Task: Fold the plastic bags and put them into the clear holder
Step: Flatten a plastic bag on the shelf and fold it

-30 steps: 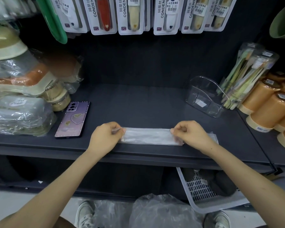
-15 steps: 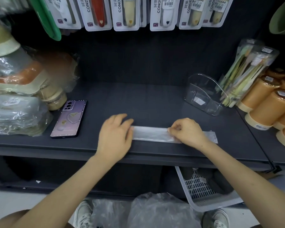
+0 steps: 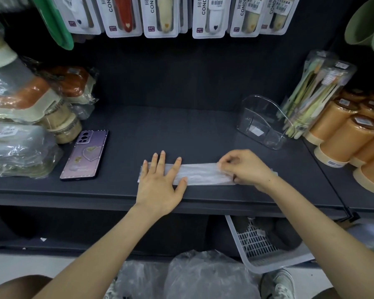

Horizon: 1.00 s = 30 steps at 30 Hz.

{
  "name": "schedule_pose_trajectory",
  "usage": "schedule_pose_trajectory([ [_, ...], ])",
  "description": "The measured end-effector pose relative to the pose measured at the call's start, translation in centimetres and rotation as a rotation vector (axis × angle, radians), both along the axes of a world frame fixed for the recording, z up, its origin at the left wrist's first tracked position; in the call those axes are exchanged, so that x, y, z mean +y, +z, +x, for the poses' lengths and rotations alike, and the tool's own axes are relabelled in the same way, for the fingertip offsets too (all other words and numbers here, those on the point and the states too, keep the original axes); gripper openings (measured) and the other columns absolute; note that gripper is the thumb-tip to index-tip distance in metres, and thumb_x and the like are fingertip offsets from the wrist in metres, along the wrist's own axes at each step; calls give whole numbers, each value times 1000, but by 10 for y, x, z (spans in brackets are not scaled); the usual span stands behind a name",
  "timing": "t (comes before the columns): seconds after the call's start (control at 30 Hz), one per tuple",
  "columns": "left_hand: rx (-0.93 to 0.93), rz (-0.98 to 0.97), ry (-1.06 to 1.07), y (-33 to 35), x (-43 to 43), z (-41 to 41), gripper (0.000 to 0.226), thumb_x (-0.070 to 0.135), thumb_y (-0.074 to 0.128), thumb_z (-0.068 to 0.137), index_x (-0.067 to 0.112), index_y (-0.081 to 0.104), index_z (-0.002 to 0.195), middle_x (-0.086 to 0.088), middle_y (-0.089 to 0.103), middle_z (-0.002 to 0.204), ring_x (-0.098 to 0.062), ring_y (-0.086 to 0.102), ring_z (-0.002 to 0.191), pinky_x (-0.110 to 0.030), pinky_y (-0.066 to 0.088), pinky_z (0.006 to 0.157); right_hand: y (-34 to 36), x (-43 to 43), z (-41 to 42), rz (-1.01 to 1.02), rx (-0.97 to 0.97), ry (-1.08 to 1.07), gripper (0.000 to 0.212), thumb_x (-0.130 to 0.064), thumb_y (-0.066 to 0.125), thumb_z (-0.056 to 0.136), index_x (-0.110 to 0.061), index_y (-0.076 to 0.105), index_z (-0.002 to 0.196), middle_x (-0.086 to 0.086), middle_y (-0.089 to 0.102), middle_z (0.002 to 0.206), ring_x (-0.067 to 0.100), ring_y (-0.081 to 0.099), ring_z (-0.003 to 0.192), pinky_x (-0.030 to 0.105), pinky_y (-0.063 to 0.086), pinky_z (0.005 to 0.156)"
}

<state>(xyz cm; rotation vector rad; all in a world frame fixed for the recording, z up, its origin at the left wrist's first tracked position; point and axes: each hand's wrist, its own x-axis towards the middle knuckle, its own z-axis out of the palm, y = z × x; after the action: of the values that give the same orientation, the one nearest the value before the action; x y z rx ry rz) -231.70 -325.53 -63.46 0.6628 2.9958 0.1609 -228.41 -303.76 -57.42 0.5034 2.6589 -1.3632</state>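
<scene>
On shelf [image 3: 181, 130], left hand [image 3: 160, 182] presses bag [image 3: 201, 174] (right hand [image 3: 246, 167] pinches).

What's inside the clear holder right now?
Through the walls of the clear holder only a small white label shows, no folded bag. Whether the label sits inside or outside is unclear.

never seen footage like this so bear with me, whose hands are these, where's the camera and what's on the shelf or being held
There is no machine: a person works with bare hands, and the single camera sits on their head, looking forward and down. The left hand lies flat, fingers straight, pressing one end of a plastic bag folded into a long strip on the dark shelf. The right hand pinches the strip nearer its other end. The clear holder stands farther back on the right; a purple phone lies to the left.
</scene>
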Motion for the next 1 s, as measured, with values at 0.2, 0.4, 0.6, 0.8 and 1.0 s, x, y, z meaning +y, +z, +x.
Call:
schedule_pose_trajectory([
  [0.2,-19,-8,12,1,2,0,89,68,-18,67,40,-6,151,-12,-13,160,-25,-16,148,-41,-13,118,-16,-42,5,947,617,106,35,-29,47,87,-15,73,106,6,72,106,29,66,100,47,47,95],
  [0.4,-48,-21,14,2,1,-1,77,71,-7,79,42,-7,150,-11,-15,160,-25,-18,147,-41,-13,118,-50,-51,10,821,87,413,60,-46,1,98,-25,6,154,-5,3,162,15,-2,149,42,-12,117],
  [0.6,-31,-46,1,3,2,-1,76,69,-8,80,41,-7,151,-13,-14,160,-27,-16,147,-42,-12,119,-49,27,42,879,-77,232,81,-58,-19,80,-28,-2,153,-9,-2,161,13,-8,148,46,-11,118],
  [0.8,-33,-53,10,3,2,-1,66,66,3,91,40,-6,151,-13,-13,160,-27,-15,147,-43,-10,119,-30,-14,29,919,92,207,87,-52,-20,79,-19,11,154,2,9,161,21,2,149,43,-13,116],
  [1.0,-42,-29,8,3,2,-1,86,69,-15,70,41,-7,151,-12,-14,160,-26,-16,147,-42,-12,119,-51,-31,22,819,39,406,84,-57,-20,78,-26,-1,153,-7,-2,162,12,-9,148,42,-17,115],
])
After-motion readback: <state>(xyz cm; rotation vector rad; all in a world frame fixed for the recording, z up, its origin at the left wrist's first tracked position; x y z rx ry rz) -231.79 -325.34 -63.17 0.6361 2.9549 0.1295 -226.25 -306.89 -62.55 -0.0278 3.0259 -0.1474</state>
